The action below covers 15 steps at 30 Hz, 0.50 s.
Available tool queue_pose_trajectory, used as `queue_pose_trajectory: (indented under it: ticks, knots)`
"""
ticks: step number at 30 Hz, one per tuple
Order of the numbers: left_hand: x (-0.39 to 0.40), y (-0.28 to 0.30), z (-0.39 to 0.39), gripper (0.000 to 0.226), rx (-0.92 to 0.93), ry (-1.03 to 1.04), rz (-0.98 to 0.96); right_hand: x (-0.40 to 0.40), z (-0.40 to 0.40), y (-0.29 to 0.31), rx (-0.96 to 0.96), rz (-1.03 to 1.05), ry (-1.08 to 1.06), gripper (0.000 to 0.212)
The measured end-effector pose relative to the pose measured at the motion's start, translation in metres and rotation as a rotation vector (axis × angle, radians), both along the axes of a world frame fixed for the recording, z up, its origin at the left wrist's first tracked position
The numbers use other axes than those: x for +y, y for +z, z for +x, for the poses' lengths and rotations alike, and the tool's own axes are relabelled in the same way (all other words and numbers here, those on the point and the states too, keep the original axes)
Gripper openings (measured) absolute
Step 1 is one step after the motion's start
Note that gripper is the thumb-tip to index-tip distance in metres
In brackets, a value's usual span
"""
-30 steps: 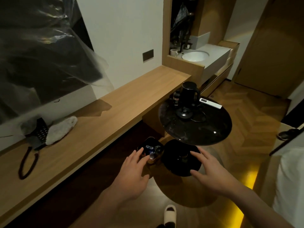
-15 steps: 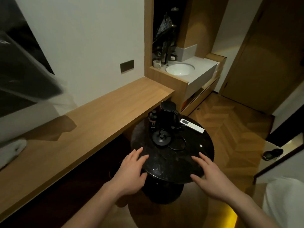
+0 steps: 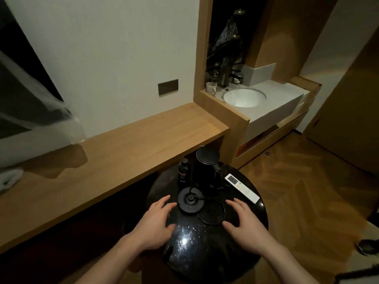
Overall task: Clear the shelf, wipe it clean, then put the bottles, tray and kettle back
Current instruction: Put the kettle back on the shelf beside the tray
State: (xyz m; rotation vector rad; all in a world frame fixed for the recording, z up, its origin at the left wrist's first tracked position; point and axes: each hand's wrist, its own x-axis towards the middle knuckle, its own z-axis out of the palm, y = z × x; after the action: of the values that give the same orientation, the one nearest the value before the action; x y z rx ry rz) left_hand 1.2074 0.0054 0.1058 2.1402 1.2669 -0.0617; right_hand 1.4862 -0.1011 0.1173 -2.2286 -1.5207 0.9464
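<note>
In the head view, both hands are seen spread and released over a round dark tabletop point(image 3: 205, 253), the left hand point(image 3: 155, 224) just beside the kettle base point(image 3: 190, 201), the right hand point(image 3: 246, 224) near the looped cord point(image 3: 211, 214); nothing is grasped. The black kettle point(image 3: 207, 169) is stood off its base at the far edge, lid closed, contents hidden. A small dark bottle point(image 3: 183, 171) is placed upright just left of it. A white remote point(image 3: 242, 188) lies to the right. The wooden shelf point(image 3: 123, 148) is seen bare alongside. A cup point(image 3: 211, 88) is set by the sink point(image 3: 244, 97).
</note>
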Motion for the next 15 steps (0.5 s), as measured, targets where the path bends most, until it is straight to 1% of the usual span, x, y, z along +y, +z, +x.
queue_pose_trajectory:
  ticks: [5,11,13,15]
  knots:
    - [0.015,-0.038,0.060,0.080,-0.008,0.221,-0.180,0.048,0.055,-0.024,0.048,-0.054,0.023,0.077]
    - [0.035,-0.103,0.106,0.087,-0.095,0.705,-0.570,0.121,0.090,-0.055,0.119,-0.099,-0.013,0.083]
    - [0.043,-0.118,0.111,0.094,-0.128,0.850,-0.625,0.143,0.094,-0.065,0.129,-0.098,-0.032,0.085]
    - [0.058,-0.144,0.111,0.105,-0.169,0.958,-0.636,0.163,0.093,-0.071,0.119,-0.084,-0.050,0.084]
